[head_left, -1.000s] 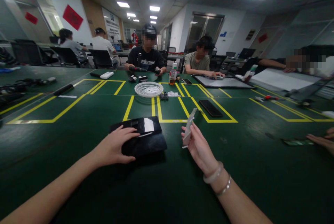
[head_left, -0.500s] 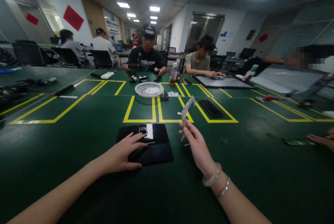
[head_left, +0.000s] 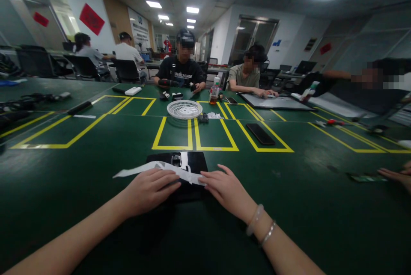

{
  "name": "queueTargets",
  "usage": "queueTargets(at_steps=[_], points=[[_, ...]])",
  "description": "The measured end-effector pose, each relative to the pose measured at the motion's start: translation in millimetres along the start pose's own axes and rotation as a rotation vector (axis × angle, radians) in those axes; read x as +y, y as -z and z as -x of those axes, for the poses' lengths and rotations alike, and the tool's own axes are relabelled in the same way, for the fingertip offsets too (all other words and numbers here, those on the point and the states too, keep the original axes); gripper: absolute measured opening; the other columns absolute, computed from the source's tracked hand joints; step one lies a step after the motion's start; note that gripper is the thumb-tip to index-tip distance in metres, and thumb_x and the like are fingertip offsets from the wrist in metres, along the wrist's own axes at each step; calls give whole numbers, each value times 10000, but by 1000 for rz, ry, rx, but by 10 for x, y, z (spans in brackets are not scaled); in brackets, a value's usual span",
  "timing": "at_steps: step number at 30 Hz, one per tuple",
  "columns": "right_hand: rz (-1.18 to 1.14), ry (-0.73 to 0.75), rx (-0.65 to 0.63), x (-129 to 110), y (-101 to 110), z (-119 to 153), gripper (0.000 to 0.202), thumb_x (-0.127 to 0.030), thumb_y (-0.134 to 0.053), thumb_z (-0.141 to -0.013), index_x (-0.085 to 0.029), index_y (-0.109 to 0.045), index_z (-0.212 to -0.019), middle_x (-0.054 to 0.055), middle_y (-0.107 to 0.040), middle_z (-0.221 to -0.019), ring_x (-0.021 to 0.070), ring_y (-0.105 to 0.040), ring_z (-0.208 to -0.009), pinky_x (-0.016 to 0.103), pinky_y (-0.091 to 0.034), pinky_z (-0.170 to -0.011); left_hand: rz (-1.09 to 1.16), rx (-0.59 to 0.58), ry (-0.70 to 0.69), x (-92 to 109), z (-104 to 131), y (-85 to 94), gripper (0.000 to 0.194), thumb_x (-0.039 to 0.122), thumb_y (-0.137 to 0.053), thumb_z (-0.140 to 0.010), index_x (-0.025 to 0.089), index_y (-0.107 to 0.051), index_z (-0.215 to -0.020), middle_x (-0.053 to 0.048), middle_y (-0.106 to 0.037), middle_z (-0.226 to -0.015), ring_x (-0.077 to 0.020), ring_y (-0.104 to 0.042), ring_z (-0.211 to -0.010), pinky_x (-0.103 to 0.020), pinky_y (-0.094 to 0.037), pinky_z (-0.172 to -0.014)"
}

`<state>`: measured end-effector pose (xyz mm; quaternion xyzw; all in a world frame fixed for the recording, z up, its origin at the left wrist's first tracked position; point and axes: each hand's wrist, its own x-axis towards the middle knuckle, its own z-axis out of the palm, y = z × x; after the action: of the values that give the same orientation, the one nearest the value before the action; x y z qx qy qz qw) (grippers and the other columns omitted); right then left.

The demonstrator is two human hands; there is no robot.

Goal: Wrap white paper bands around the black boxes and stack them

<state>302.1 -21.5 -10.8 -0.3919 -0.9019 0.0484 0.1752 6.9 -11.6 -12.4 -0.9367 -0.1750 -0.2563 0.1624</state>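
A flat black panel [head_left: 199,162] lies on the green table in front of me. On its upper part sit a small dark square part [head_left: 176,159] and a white patch [head_left: 184,158]. Across the panel runs a long, thin white strip [head_left: 133,171], its loose left end sticking out past the panel edge. My left hand [head_left: 150,193] is closed on the strip near its middle, fingers over the panel. The right end is pinched by my right hand [head_left: 226,190], which wears two bracelets. My hands hide the panel's lower sides.
Beyond the panel are a white slotted basket [head_left: 184,109], a bottle [head_left: 214,92] and a black phone-like slab [head_left: 260,134]. Dark cables [head_left: 28,106] lie at left. A co-worker's hand [head_left: 396,176] is beside a green circuit board [head_left: 367,178] at right. Several people sit around.
My right hand has brought the strip down and left onto the panel. My left hand, earlier spread flat on the panel, has closed on the strip.
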Motion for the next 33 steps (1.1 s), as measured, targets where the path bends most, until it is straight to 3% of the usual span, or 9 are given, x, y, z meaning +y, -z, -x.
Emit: queueTargets(at_steps=[6, 13, 19, 33], points=[[28, -3, -39, 32, -12, -8, 347, -148, -494, -973, -315, -609, -1255, 20, -636, -1331, 197, -597, -1175, 532, -279, -1122, 0, -126, 80, -31, 7, -19, 254, 131, -462, -1026, 195, -624, -1210, -98, -621, -1217, -262, -604, -1057, -372, -495, -834], [99, -30, -40, 1, -12, 11, 366, -120, -515, -948, -336, -631, -1220, 21, -626, -1332, 236, -526, -1248, 593, -229, -1123, 62, -370, 192, -86, 2, -83, 244, 103, -562, -947, 215, -666, -1137, -57, -649, -1145, -245, -612, -990, -386, -473, -859], [123, -49, -11, -85, 42, 7, 231, -306, -589, -948, -322, -652, -1170, 34, -656, -1226, 256, -506, -1237, 621, -152, -1132, 69, -377, 198, -85, 2, -73, 247, 100, -559, -945, 207, -684, -1129, -59, -662, -1117, -237, -625, -939, -367, -483, -811], [91, -46, -37, -188, 44, -3, 246, -258, -538, -964, -277, -644, -1185, 43, -681, -1176, 245, -572, -1157, 581, -252, -1129, 127, -349, 210, -62, -1, -78, 195, 213, -540, -968, 207, -701, -1078, -71, -671, -1054, -230, -634, -905, -361, -490, -821]])
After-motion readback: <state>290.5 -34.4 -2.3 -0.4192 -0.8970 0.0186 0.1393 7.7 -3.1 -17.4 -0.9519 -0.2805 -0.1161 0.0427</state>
